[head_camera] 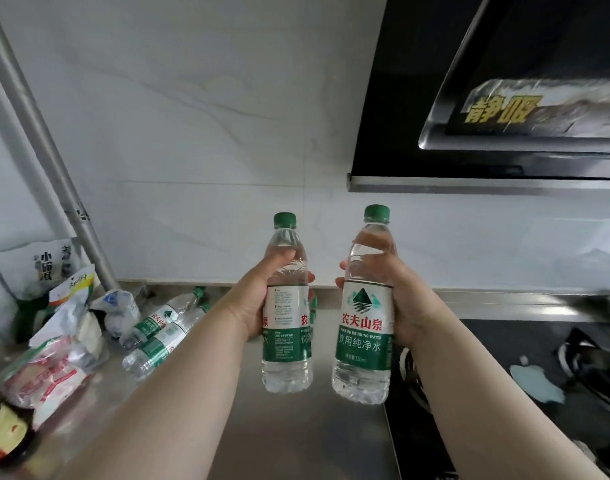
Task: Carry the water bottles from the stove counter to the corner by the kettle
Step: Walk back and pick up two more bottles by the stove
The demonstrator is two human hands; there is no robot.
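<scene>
My left hand [258, 296] grips a clear water bottle [287, 344] with a green cap and a green-and-white label, held upright above the steel counter [296, 427]. My right hand [397, 296] grips a second, matching bottle [364, 351], also upright, a little to the right and closer. Behind the left bottle, part of another bottle [312, 313] shows. Two more bottles [158, 327] lie on their sides on the counter to the left. The kettle is out of sight.
Food packets and plastic bags [54, 306] crowd the left of the counter, with a dark jar [5, 431] at the bottom left. A black gas stove [539, 368] fills the right, under a black range hood [504, 98]. A grey pipe [54, 168] slants along the left wall.
</scene>
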